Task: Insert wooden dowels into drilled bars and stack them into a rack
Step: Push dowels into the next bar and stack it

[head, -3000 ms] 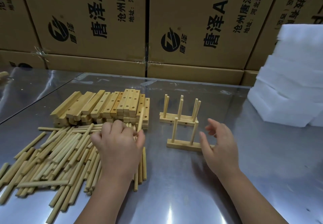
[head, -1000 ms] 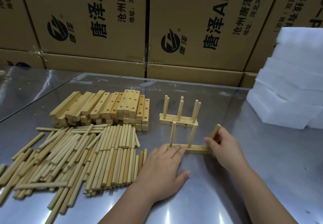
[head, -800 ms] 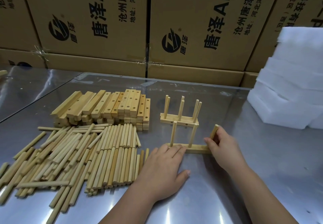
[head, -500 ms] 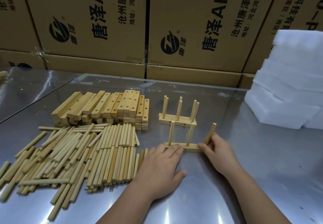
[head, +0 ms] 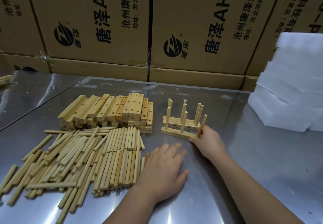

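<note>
Dowel point(head: 202, 125): third peg, at the right end of the near bar point(head: 174, 133), leaning right; judged not fully seated.
Right hand point(head: 208, 141): the nearer one; pinches that dowel low down.
Left hand point(head: 164, 168): flat, fingers straight, on the table point(head: 244, 171), just short of the bar.
Bar axis: left-right, ahead of both hands.
Change: three seconds ago only two pegs stood there, the right hand was empty, and the left was at the dowel pile point(head: 87, 157).

Loose dowels point(head: 83, 157) left on table point(head: 262, 154); drilled bars point(head: 111, 110) stacked behind them; assembled bars point(head: 181, 127) right; foam blocks point(head: 293, 84) far right; cartons point(head: 122, 23) behind.
</note>
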